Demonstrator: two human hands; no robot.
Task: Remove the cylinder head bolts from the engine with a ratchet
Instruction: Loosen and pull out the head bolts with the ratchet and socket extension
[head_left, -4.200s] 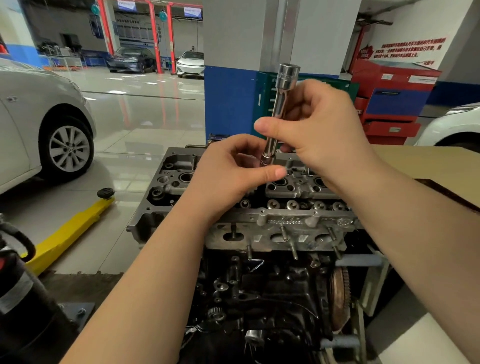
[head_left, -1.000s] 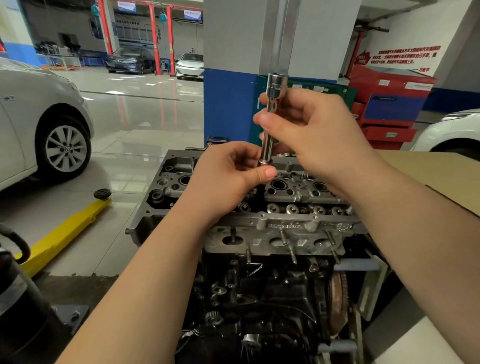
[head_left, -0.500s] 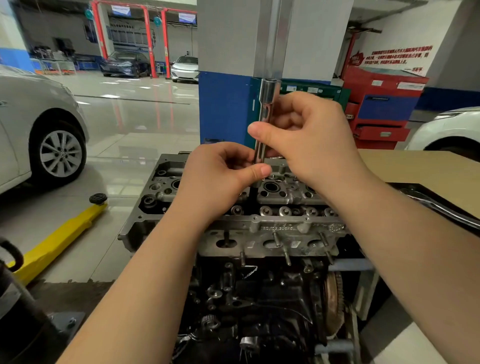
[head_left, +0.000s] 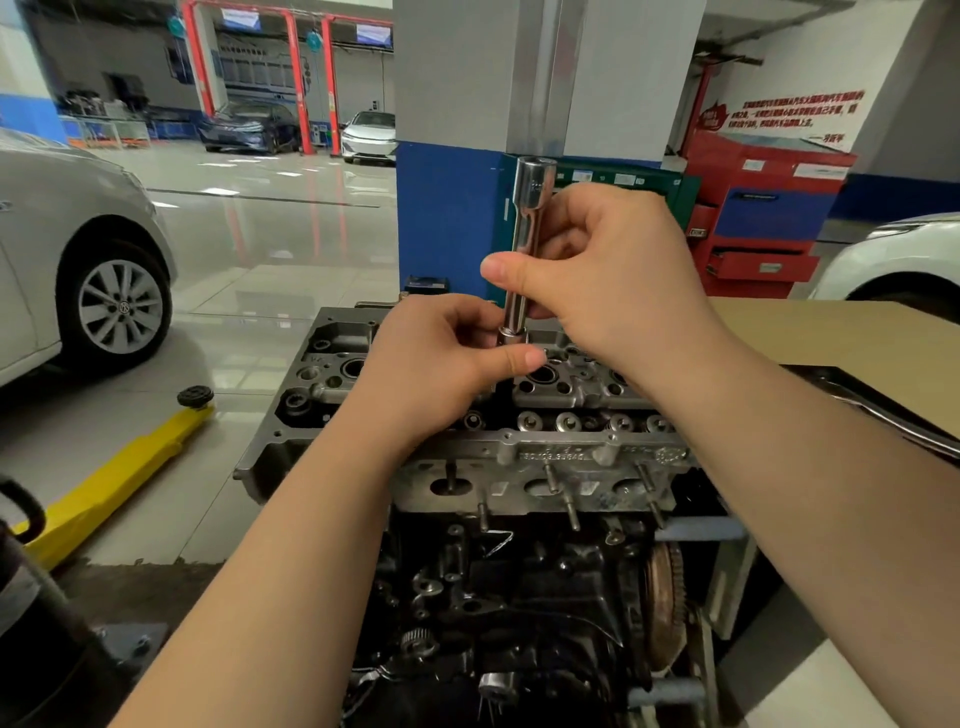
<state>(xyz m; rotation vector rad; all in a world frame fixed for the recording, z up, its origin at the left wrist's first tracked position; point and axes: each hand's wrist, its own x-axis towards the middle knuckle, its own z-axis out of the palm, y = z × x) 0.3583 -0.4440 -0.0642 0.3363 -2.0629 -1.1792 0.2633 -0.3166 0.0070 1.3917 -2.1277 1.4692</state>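
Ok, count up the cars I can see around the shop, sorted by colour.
Silver car: 1
Dark car: 1
White car: 2
Total: 4

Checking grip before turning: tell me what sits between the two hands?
Head view: the chrome extension bar, upright; right hand pinches its shaft, left hand holds its lower end above the cylinder head.
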